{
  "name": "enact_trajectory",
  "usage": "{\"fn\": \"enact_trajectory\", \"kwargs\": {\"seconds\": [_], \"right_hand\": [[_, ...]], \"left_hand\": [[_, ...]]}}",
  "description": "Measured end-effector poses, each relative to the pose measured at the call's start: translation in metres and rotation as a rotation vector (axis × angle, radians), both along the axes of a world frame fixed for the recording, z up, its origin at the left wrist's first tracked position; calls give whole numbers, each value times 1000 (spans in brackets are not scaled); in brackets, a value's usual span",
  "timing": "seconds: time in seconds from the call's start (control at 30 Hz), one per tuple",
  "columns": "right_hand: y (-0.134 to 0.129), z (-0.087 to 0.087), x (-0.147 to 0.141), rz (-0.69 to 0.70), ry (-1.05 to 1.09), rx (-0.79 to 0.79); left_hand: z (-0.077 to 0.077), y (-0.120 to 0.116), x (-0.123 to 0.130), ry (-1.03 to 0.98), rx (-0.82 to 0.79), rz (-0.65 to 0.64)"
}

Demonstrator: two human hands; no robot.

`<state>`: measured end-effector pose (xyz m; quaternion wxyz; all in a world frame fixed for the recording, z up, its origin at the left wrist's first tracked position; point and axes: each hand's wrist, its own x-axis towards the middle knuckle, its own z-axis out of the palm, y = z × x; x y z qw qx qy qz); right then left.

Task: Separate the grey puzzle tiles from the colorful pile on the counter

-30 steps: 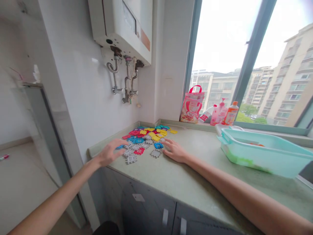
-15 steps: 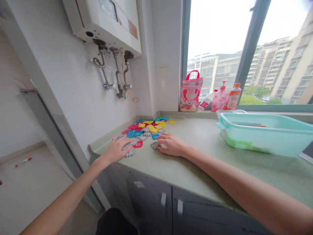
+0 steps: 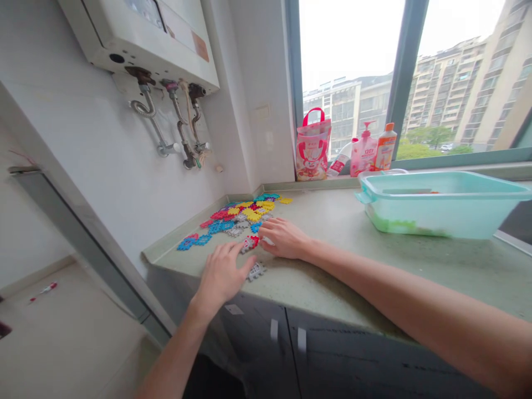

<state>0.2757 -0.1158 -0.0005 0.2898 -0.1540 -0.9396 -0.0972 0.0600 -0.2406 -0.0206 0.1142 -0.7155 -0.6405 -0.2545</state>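
L hand [image 3: 224, 272] – thumb spreading from fingers – and R hand [image 3: 286, 238], fingers curling (pinch: can't tell), are flanking red/grey notched plastic tiles [image 3: 250, 243] on pale-green worktop [image 3: 332, 221], prob. containing them.

Pale walls [image 3: 103, 138] and a grey-framed, daylit window [image 3: 349, 44] rise above dark cabinets [image 3: 341, 360].

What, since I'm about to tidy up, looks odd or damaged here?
A red-and-white object lies on the floor, perhaps dropped. On the windowsill, a white bottle tilts while the pink pump bottle beside it stands upright. The brown pipe fitting under the water heater looks corroded.
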Motion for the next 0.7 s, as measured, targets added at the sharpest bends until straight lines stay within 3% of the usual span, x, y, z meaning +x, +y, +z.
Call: {"fn": "enact_trajectory", "kwargs": {"seconds": [0.17, 0.27, 0.37, 0.43, 0.53, 0.6, 0.7], "right_hand": [[-22, -1, 53, 142, 47, -150], [-34, -4, 89, 96, 25, -282], [-43, -2, 104, 22, -16, -355], [-48, 1, 101, 25, -39, -347], [-53, 5, 79, 69, -85, -308], [-55, 4, 59, 62, -92, -305], [-54, -3, 34, 29, -104, -339]], "left_hand": [[4, 14, 38, -113, -163, -90], [9, 13, 45, -321, -203, -310], [23, 17, 38, -518, -220, -526], [36, 29, 23, -498, -220, -556], [51, 61, -4, -186, -214, -555], [52, 85, -18, 9, -182, -561], [44, 110, -23, 58, -206, -578]]}}
